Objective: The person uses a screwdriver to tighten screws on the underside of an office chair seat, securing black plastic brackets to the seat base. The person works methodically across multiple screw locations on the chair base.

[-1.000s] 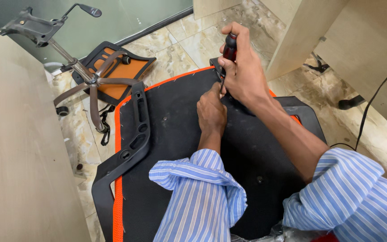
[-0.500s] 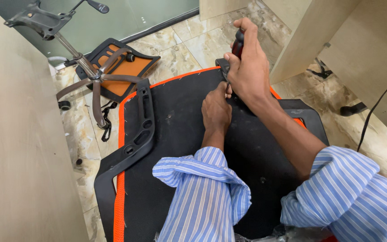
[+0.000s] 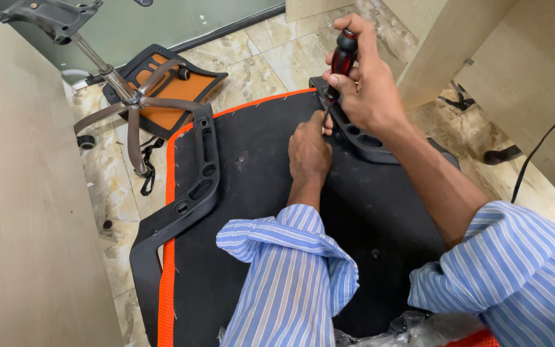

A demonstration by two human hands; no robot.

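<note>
My right hand (image 3: 370,80) grips a red and black screwdriver (image 3: 340,61) held upright, its tip down at the black armrest bracket (image 3: 362,138) on the right side of an upturned chair seat (image 3: 258,205). The seat underside is black with an orange edge. My left hand (image 3: 309,151) rests on the seat just beside the screwdriver tip, fingers curled near the shaft. A second black armrest bracket (image 3: 187,193) lies along the seat's left edge. Both my sleeves are blue and white striped.
A chair base with brown legs and metal column (image 3: 126,103) lies on the marble floor at the upper left, over an orange and black chair back (image 3: 168,83). Wooden panels (image 3: 27,212) stand at left and upper right. Cables (image 3: 541,154) run at the right. Clear plastic wrap (image 3: 419,331) lies at the bottom.
The view has shifted slightly; my right hand with the screwdriver stays at the right bracket and turns a little. My left hand stays beside the tip.
</note>
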